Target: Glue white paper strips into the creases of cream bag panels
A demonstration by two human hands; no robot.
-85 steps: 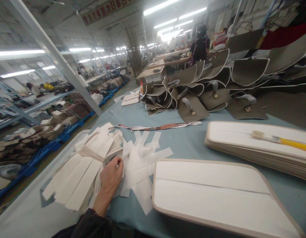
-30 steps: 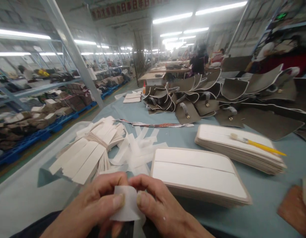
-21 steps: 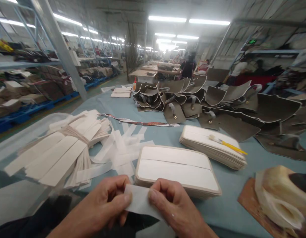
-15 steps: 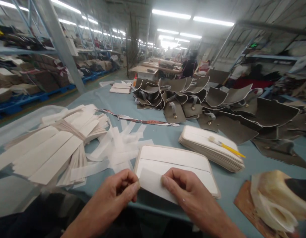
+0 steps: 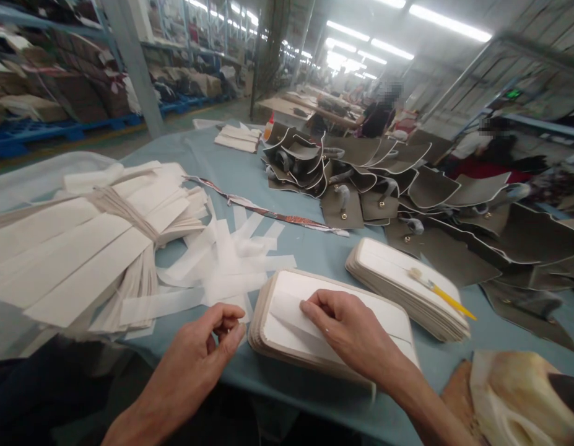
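Note:
My right hand (image 5: 340, 322) pinches a thin white strip (image 5: 287, 311) between thumb and fingers. The strip lies over the top white panel (image 5: 352, 294) of a stack of beige-edged, round-cornered panels. Just left of that stack, my left hand (image 5: 212, 347) hovers with curled fingers, thumb close to the index finger; whether anything small is between them cannot be made out. Loose translucent white strips (image 5: 235, 266) are heaped beyond my left hand. To the right rests a second stack of panels (image 5: 398, 291), with a yellow-handled brush (image 5: 442, 296) lying on it.
A bundle of cream-coloured pieces (image 5: 91, 248) fans out at left. Dark grey-brown bag pieces with handles (image 5: 435, 192) fill the back right of the blue-green table cover (image 5: 175, 148). A stained container (image 5: 509, 396) sits front right. Other people (image 5: 379, 118) are farther back.
My left hand has moved left, away from the stack. The strip in my right hand now lies over the panel, its near edge no longer hanging past the front. The view has tilted and shifted.

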